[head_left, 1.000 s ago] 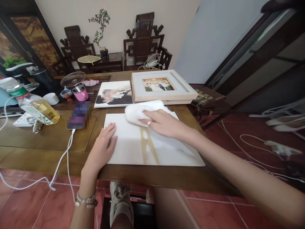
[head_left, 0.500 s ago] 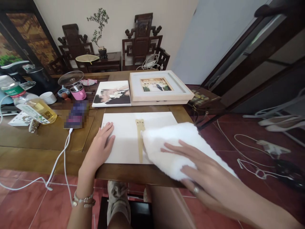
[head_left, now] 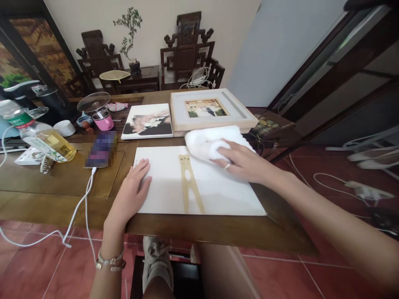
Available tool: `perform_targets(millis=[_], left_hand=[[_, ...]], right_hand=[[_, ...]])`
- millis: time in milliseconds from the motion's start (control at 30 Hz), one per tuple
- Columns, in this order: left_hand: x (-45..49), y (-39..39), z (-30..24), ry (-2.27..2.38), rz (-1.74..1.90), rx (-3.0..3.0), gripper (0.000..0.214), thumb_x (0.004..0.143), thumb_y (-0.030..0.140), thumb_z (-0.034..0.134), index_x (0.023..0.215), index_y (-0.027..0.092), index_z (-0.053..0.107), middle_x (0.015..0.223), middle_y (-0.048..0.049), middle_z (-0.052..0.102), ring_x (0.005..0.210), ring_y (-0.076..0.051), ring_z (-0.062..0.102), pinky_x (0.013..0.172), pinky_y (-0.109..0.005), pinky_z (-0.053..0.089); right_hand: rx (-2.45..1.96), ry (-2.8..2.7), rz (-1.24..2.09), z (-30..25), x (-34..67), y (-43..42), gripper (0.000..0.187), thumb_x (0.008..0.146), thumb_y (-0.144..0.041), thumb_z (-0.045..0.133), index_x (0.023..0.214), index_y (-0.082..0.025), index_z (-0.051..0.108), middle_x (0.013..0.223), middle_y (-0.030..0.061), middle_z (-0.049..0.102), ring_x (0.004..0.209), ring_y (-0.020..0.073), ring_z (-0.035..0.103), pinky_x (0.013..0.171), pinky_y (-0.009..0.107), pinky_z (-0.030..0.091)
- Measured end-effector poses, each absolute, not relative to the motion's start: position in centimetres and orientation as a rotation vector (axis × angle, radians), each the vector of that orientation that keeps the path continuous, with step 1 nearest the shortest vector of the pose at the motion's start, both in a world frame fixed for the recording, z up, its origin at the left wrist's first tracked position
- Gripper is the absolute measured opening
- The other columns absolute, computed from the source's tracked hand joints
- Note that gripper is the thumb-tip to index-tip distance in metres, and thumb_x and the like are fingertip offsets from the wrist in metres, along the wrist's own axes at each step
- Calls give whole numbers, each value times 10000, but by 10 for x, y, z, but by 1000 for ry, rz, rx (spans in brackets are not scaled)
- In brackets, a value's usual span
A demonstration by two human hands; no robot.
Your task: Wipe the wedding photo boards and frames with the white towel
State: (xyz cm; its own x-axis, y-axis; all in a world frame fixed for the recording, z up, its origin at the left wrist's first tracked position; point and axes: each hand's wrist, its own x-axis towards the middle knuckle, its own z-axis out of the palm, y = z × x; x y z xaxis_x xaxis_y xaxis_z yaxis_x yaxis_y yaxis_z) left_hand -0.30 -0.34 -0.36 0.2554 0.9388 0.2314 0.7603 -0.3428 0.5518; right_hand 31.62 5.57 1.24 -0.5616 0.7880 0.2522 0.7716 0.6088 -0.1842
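Note:
A white rectangular board (head_left: 218,191) lies flat on the wooden table (head_left: 56,182), with a gold stand piece (head_left: 188,182) on its face. My left hand (head_left: 132,193) rests flat on the board's left edge, fingers spread. My right hand (head_left: 245,164) presses a white fluffy cloth (head_left: 207,143) onto the board's far right corner, fingers curled over it.
Behind the board lie a framed photo (head_left: 208,110) and a photo print (head_left: 148,121). To the left are a phone (head_left: 101,149) with a white cable, a pink mug (head_left: 104,120), an oil bottle (head_left: 51,145) and a small fan (head_left: 93,101). Carved chairs stand at the back. Cables lie on the red floor at right.
My right hand swept the cloth from the board's far edge to its near right corner, then back up to the far right corner. My left hand stayed in place.

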Motion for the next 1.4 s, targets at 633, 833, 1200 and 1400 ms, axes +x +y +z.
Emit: perform_targets(millis=[633,833,1200,1400], left_hand=[[-3,-4,-3,1565,774,2201,446,951,302,412,1345,124,520,1470,-128,462,1407,-239,370,1194,-499,234],[-3,-4,-2,1565,762,2205,453,954,304,408,1352,113,514,1474,-131,458,1412,-230,361,1199,-473,231],[-3,-4,-2,1564,747,2191,461,956,309,406,1360,108,502,1487,-126,440,1420,-223,345,1206,-472,212],[-2,-4,-1,1566,733,2199,461,955,309,406,1362,113,500,1485,-126,443,1420,-223,346,1203,-474,214]], right_hand=[[-881,-2571,137,14,325,-92,185,801,-133,475,789,-243,623,1384,49,555,1345,261,424,1130,533,342],[-979,-2505,129,7,332,-44,243,903,-216,423,667,-225,482,1389,119,534,1327,294,438,1072,528,393],[-1363,-2465,157,19,316,61,296,919,-426,326,676,-258,341,682,50,491,770,283,568,710,420,458],[-1379,-2494,173,21,315,31,265,921,-367,345,711,-244,449,794,102,593,905,321,624,757,465,503]])
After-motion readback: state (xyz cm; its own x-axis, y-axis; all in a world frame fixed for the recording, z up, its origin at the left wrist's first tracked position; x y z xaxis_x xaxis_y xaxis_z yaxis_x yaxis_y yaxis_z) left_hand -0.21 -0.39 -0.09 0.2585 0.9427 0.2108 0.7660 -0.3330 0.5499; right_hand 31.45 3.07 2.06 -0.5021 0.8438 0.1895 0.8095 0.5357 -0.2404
